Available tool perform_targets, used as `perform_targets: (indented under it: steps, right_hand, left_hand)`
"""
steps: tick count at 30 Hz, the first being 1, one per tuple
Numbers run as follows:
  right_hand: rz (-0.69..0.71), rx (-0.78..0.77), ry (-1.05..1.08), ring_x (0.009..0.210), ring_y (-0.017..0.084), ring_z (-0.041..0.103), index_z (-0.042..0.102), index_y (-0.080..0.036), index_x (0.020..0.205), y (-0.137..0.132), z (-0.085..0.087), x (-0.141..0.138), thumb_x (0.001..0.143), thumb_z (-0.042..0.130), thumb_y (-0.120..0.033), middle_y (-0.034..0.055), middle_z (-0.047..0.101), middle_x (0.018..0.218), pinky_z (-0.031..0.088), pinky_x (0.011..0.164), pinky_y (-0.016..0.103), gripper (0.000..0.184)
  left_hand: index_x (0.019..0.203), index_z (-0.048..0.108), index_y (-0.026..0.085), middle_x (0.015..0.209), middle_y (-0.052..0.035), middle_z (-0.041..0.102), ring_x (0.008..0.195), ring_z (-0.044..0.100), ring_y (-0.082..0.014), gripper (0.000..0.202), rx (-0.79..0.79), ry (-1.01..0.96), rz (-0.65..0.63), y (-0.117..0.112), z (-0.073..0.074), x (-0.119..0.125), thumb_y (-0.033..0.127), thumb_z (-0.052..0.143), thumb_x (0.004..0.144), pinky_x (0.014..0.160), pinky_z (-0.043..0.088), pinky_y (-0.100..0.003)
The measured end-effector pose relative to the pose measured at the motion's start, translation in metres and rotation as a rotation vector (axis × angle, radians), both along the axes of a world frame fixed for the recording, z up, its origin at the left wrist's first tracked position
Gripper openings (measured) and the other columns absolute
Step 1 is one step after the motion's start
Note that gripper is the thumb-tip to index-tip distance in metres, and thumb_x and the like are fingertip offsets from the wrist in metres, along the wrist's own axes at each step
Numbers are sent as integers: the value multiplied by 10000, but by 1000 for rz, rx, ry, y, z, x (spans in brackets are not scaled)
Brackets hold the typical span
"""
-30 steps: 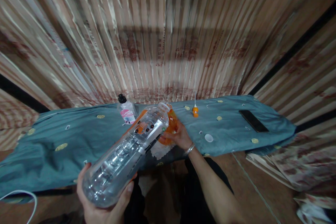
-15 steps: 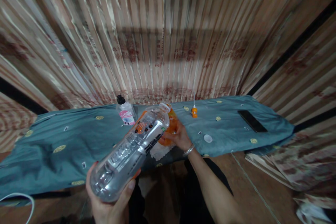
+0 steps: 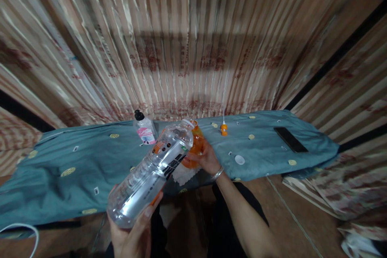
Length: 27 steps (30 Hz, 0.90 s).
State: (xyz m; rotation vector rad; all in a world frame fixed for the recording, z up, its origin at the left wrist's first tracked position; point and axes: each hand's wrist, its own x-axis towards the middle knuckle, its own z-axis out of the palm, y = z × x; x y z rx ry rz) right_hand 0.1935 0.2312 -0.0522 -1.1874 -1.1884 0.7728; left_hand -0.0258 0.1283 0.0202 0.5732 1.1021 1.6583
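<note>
My left hand (image 3: 133,225) grips the lower end of a large clear plastic bottle (image 3: 151,173) with an orange and black printed label. The bottle is tilted, its uncapped-looking neck up and to the right, by the mouth of an orange bottle (image 3: 198,141). Around that orange bottle my right hand (image 3: 205,157) is closed, a silver bracelet on the wrist. The orange bottle stands on a white paper-like sheet (image 3: 185,174), partly hidden behind the clear bottle. Whether liquid passes between the two cannot be made out.
On the teal cloth (image 3: 96,149) stand a clear bottle with a black cap and pink label (image 3: 145,131) and an orange pump top (image 3: 223,129) with its tube up. A white round cap (image 3: 239,159) and a black phone (image 3: 290,139) lie to the right. Striped curtains (image 3: 187,48) hang behind.
The clear bottle has turned slightly in my left hand, and its base has shifted a little to the right. My right hand and the orange bottle stay almost in place.
</note>
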Motion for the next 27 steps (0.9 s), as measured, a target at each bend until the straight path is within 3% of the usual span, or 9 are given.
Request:
perform_targets:
  steps: [8, 14, 18, 23, 27]
  right_hand:
    - [-13, -18, 19, 1205, 335, 708, 621, -233, 1339, -3, 6, -5, 655, 910, -513, 119, 749, 1287, 508, 1138, 551, 794]
    - [-38, -56, -44, 1207, 349, 716, 601, -242, 1347, -4, 4, -7, 649, 914, -471, 102, 777, 1232, 536, 1110, 538, 798]
    - [-46, -68, -90, 1138, 332, 744, 601, -267, 1347, -7, 6, -7, 665, 902, -445, 70, 792, 1202, 573, 1059, 509, 766]
    - [-60, -77, -129, 1139, 333, 744, 630, -247, 1330, -12, 11, -7, 696, 888, -462, 84, 789, 1218, 585, 1039, 490, 718]
    - [-83, -79, -153, 1174, 346, 732, 644, -237, 1318, -14, 14, -6, 688, 892, -475, 97, 783, 1250, 587, 1039, 501, 717]
  left_hand:
    - [1222, 719, 377, 1343, -6, 690, 1059, 729, -245, 740, 36, -3, 18, -1, 4, 3, 246, 1027, 562, 803, 683, -376]
    - [1317, 688, 386, 1398, -20, 671, 1108, 698, -247, 831, 49, 38, 48, -2, 2, -1, 242, 1020, 570, 821, 679, -379]
    - [1411, 635, 387, 1513, -45, 607, 1271, 623, -295, 927, 85, 79, 69, -3, -3, -7, 213, 1009, 580, 848, 670, -388]
    - [1523, 548, 329, 1576, -131, 540, 1423, 531, -415, 1042, 93, 178, 79, -4, -11, -16, 242, 1009, 592, 920, 647, -478]
    - [1579, 485, 351, 1612, -129, 503, 1454, 494, -427, 1108, 83, 255, 108, -5, -16, -17, 297, 1007, 603, 922, 642, -483]
